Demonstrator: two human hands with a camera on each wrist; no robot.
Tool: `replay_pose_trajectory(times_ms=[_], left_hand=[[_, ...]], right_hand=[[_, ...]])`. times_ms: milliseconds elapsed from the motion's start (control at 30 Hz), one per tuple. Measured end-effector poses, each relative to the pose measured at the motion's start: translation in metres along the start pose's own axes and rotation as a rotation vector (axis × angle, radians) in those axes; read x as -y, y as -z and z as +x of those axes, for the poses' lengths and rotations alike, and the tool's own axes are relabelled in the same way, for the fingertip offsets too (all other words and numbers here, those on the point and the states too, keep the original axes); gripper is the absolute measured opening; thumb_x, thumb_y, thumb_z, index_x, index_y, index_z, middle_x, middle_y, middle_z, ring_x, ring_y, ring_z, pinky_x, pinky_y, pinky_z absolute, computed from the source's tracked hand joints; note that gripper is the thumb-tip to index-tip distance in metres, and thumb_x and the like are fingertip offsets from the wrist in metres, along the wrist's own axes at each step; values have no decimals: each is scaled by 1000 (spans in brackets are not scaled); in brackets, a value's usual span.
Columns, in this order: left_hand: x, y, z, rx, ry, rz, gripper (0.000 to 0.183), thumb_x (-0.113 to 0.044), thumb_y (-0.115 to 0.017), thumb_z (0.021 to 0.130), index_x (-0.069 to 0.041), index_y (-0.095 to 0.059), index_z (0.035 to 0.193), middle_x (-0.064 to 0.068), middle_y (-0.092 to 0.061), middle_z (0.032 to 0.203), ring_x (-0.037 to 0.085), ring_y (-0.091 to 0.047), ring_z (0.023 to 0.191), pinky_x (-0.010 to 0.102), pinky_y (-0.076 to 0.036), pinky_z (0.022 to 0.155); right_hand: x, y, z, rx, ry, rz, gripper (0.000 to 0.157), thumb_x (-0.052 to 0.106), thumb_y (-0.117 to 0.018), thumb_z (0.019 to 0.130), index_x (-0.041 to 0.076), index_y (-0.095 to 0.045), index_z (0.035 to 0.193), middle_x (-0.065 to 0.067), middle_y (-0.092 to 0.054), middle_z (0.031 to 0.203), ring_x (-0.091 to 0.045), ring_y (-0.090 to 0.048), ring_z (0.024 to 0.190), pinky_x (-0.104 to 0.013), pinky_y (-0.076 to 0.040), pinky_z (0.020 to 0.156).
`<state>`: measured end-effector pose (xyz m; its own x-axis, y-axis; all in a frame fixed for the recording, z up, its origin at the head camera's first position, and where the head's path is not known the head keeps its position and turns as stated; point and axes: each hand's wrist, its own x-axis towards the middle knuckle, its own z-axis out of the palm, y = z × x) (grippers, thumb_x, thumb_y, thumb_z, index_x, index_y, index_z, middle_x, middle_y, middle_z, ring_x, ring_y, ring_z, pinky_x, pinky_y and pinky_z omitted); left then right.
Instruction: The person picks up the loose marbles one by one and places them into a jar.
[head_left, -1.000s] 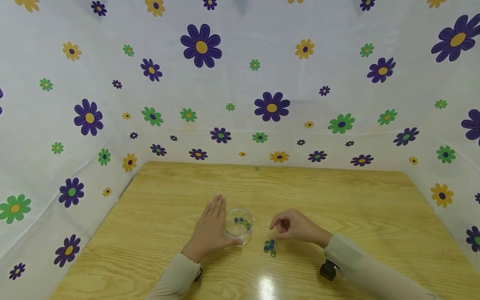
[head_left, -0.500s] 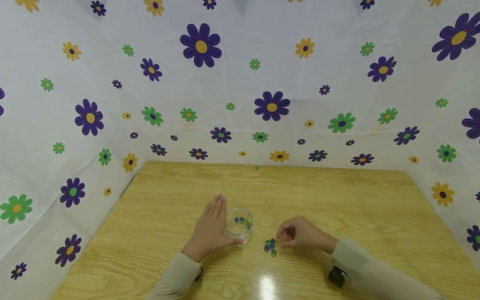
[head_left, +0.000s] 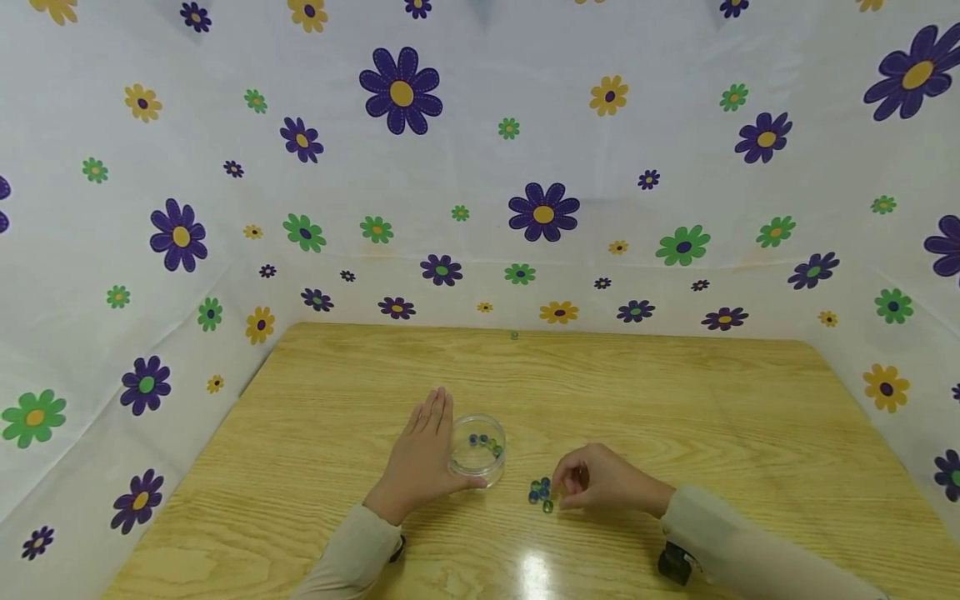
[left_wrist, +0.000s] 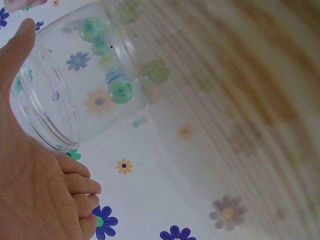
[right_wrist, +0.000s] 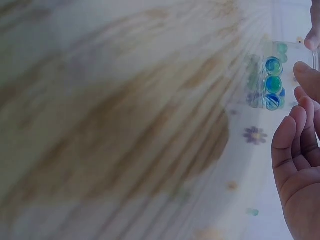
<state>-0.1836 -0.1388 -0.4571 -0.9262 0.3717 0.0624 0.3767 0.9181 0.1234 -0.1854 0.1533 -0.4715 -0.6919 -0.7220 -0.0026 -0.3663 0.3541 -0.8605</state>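
Note:
A clear round plastic jar (head_left: 478, 467) stands on the table with several blue and green glass marbles (left_wrist: 120, 91) inside. My left hand (head_left: 420, 458) rests against the jar's left side, fingers straight, with the thumb along its near side. Just right of the jar lies a small cluster of loose blue and green marbles (head_left: 543, 493). My right hand (head_left: 607, 479) is at the cluster's right edge, its fingers loosely bent and the thumb apart from them. No marble shows between those fingers; in the right wrist view the marbles (right_wrist: 273, 84) are beyond the fingertips.
The wood-grain table (head_left: 360, 358) has flowered white cloth (head_left: 480, 167) at its back and sides. A lone small marble (head_left: 514, 336) sits at the table's far edge. Black wrist cameras (head_left: 674, 564) hang below the sleeves.
My right hand has moved right and slightly nearer to the body, then lowered beside the loose marbles, its fingers apart. The left hand and jar have stayed in place.

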Motion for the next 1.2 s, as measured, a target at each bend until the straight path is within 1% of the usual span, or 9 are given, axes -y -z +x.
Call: replay_pose_trajectory(times_ms=[167,433,667,867,1033,1200], left_hand=[[0,0,0,-7,-4,6,125,-76,-61,66,8,-15,147,24,-15,155,35,-13,146,47,-17,118],[-1,1,0,-4,-6,4,125,-76,-61,67,8,-16,147,24,-13,155,35,-12,146,47,-17,118],[0,-1,0,-10,-5,-3,125,-76,-62,66,8,-15,147,23,-13,156,34,-11,146,47,-17,119],[1,-3,0,-18,-6,8,125,-76,-62,66,7,-15,148,23,-15,156,33,-11,146,46,-17,119],[1,-3,0,-23,-4,-7,125,-76,-63,66,7,-16,147,23,-15,156,33,-11,146,46,-17,119],[1,-2,-1,-18,-1,-12,125,-75,-63,66,7,-15,148,23,-14,156,33,-10,147,46,-17,119]], right_hand=[[-2,-3,3,11,28,-4,10,7,-76,77,4,-70,85,-5,-62,68,5,-49,57,-17,-47,50],[1,-6,5,13,-27,-16,8,6,-75,77,8,-70,84,1,-60,68,3,-48,56,-16,-45,50],[0,-7,4,22,-25,5,7,5,-74,78,8,-71,84,-2,-62,69,3,-49,58,-15,-44,51],[1,-10,5,33,-16,20,8,7,-74,78,8,-71,85,-5,-63,70,2,-49,58,-16,-46,51],[4,-12,6,52,-7,31,9,8,-75,78,6,-71,86,-8,-63,71,2,-48,57,-15,-45,50],[3,-12,7,65,-9,12,8,8,-75,77,7,-71,84,-7,-63,69,2,-48,57,-15,-44,50]])
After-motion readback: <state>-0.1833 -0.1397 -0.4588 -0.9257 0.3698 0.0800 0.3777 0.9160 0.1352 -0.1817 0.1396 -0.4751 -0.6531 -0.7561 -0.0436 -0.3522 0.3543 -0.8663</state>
